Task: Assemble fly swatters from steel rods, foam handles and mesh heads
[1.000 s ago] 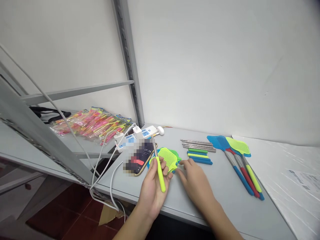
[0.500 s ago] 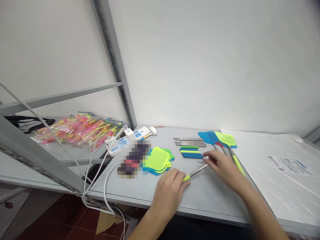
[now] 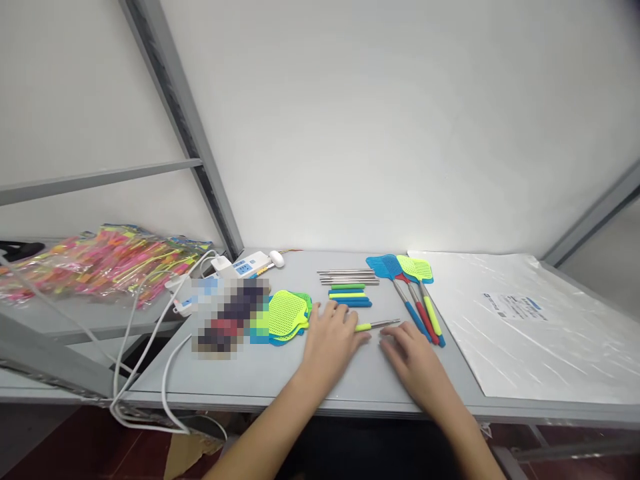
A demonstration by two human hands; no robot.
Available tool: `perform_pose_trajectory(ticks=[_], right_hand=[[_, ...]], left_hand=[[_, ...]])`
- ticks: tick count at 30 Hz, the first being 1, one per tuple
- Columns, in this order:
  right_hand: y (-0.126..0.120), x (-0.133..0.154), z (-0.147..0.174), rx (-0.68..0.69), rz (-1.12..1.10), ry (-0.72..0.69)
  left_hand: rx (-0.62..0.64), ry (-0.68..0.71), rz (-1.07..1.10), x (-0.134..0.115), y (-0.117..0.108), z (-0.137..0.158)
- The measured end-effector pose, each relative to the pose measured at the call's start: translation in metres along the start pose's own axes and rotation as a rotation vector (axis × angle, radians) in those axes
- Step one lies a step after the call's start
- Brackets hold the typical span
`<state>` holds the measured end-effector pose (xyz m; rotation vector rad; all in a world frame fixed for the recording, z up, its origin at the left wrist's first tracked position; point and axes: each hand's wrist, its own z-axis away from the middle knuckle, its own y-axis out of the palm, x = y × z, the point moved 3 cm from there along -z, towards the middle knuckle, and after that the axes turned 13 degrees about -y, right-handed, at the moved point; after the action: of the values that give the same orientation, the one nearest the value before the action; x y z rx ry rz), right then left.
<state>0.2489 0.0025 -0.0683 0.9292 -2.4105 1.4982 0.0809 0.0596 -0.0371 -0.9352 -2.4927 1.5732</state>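
Beneath my left hand (image 3: 331, 341) is a fly swatter handle (image 3: 376, 325), a short metal rod with a yellow-green grip. The grip comes out between my index finger and thumb; its far end is hidden under the hand. My right hand (image 3: 413, 360) is open by the rod's bare tip, fingers bent and apart, holding nothing. Left of my left hand lies a stack of mesh fly swatter heads (image 3: 287, 315), yellow-green on top with green and blue below. Behind it are several metal rods (image 3: 349, 276) and several coloured grips (image 3: 350, 295). Swatters with heads and handles (image 3: 411, 301) lie to the right.
A white plastic-wrapped package (image 3: 500, 347) covers the right side of the table (image 3: 350, 390). On the left are a power strip (image 3: 245, 268) with cables, a blurred-out object (image 3: 233, 317), a metal shelf post (image 3: 185, 127) and bagged colourful items (image 3: 120, 263).
The view has shifted right. The handle has turned from slanting to nearly level. My right hand has come back from beside the grips to the near side of the rod's tip.
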Motion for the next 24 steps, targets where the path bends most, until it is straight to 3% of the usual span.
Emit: perform_pose_trajectory(ticks=[5, 9, 18, 24], right_hand=[[-0.003, 0.002, 0.003, 0.093, 0.066, 0.019], [-0.002, 0.004, 0.003, 0.091, 0.113, 0.0], [-0.002, 0.006, 0.005, 0.092, 0.115, 0.002], [-0.002, 0.007, 0.004, 0.086, 0.127, -0.013]], left_hand=[[-0.096, -0.17, -0.187, 0.054, -0.038, 0.017], [-0.075, -0.241, -0.236, 0.079, -0.05, 0.027], [-0.08, -0.165, -0.178, 0.074, -0.037, 0.03], [-0.084, -0.045, -0.026, 0.072, -0.044, 0.029]])
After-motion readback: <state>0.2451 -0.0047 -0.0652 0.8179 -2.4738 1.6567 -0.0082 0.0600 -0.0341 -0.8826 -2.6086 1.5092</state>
